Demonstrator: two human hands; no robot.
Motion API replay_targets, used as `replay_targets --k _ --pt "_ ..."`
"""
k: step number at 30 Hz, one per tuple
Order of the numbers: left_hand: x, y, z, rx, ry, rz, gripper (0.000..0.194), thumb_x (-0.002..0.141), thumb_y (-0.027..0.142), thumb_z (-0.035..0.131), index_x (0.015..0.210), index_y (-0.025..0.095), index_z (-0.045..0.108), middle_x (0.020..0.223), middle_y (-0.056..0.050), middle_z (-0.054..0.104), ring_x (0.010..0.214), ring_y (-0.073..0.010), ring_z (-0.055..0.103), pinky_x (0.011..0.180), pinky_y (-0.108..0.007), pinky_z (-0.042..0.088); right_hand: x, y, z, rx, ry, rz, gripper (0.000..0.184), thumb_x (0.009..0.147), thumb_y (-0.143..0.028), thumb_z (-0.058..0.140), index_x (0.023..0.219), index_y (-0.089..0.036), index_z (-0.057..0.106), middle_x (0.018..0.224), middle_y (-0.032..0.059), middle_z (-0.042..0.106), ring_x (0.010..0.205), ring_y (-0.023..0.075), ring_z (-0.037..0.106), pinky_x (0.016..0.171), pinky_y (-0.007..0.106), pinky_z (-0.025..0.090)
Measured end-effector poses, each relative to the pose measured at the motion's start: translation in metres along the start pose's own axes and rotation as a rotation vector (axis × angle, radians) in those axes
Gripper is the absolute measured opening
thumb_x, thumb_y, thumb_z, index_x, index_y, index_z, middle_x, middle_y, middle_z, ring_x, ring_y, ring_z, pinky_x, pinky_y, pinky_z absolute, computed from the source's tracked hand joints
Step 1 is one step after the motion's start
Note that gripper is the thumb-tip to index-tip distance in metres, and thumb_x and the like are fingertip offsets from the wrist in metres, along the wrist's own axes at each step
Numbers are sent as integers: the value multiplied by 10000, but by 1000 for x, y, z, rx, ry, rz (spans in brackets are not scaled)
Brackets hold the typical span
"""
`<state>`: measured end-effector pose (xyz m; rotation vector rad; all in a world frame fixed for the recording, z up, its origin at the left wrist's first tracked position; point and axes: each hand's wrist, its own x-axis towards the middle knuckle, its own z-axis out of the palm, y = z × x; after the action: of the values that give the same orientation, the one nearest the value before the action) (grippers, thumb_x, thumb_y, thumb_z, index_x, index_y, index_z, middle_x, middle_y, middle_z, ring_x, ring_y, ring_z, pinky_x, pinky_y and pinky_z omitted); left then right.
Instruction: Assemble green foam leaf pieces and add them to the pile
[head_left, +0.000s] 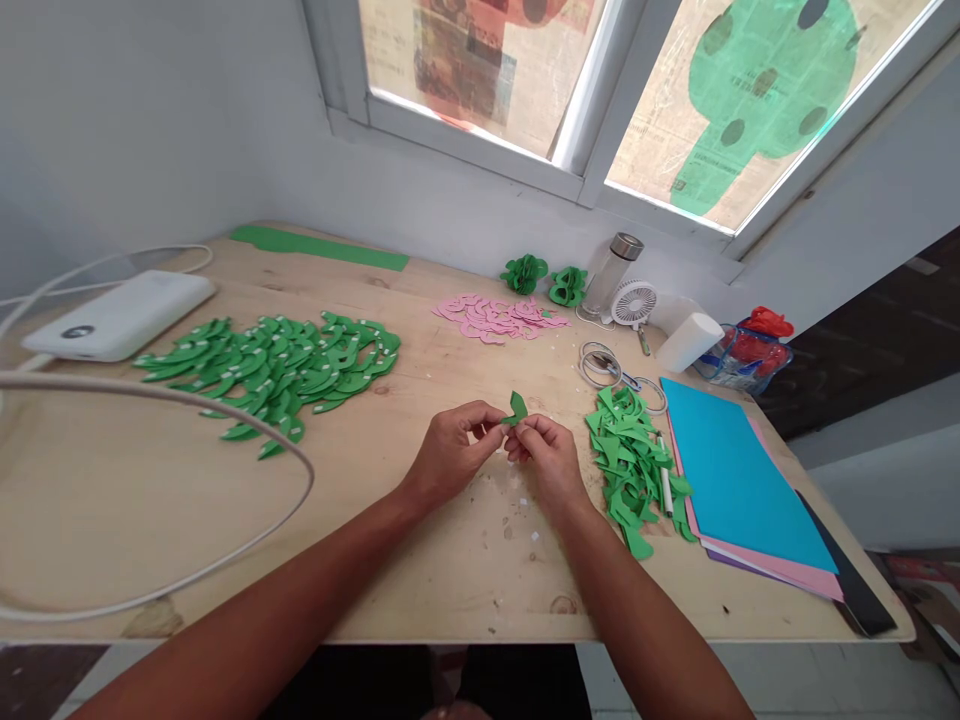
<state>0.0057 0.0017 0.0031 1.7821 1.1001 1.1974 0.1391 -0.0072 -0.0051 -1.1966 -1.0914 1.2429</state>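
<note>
Both hands meet over the middle of the table, pinching one small green foam cutout between the fingertips. My left hand grips its lower left edge with thumb and forefinger. From the other side, my right hand has its fingers closed on the same piece. Small white bits lie on the wood just below the hands. To the left spreads a heap of curved green cutouts, many bearing little white squares. Beside my right forearm is a pile of green scraps with a white pen on it.
Pink cutouts and two green paper balls lie toward the wall, near a glass bottle and small fan. Tape rolls and coloured sheets are at right. A white cable loops by the power bank.
</note>
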Motion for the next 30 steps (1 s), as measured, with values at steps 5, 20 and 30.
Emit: replay_targets --k 5,20,30 --pt "0 0 0 13 -3 31 151 775 227 535 743 182 676 677 -19 640 638 -137 555 614 -236 422 0 -1 1 55 1 37 96 655 -241 574 595 -165 581 506 -21 569 442 81 463 441 196 340" --pt "0 -1 4 -180 18 -100 142 734 258 580 694 157 671 646 -19 639 617 -135 549 586 -233 416 0 0 3 96 70 44 83 617 -226 588 562 -168 566 474 -31 562 426 75 446 441 197 340" --pt "8 -5 -6 -781 67 -494 170 641 280 680 614 133 599 612 -25 600 608 -129 535 594 -251 407 1 -1 -2 55 152 -63 105 665 -258 581 613 -168 566 536 -28 569 468 84 458 486 215 360"
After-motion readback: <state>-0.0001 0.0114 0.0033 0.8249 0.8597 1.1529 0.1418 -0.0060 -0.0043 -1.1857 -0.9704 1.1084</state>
